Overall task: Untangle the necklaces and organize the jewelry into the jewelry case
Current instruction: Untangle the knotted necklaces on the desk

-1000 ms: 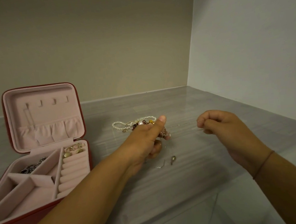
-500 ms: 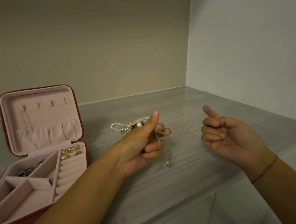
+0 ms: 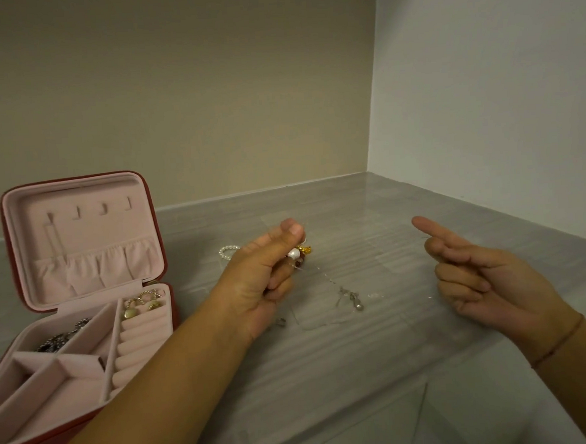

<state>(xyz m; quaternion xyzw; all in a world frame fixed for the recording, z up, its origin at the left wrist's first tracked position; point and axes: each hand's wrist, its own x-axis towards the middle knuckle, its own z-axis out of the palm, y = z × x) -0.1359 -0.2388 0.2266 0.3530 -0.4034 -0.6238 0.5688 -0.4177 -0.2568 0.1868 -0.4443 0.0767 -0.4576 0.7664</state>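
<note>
- My left hand (image 3: 266,278) grips the tangled necklaces (image 3: 298,253), thumb up.
- My right hand (image 3: 483,278) curls, index pointing far-left; holding anything, I cannot tell.
- Index is straighter than before.

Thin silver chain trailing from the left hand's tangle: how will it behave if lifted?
Likely fully floppy: the thin silver chain sags from the bead cluster in the left hand to the table. Probably very light, with its small pendant swinging as the low end. Snag-prone near the cluster.
</note>
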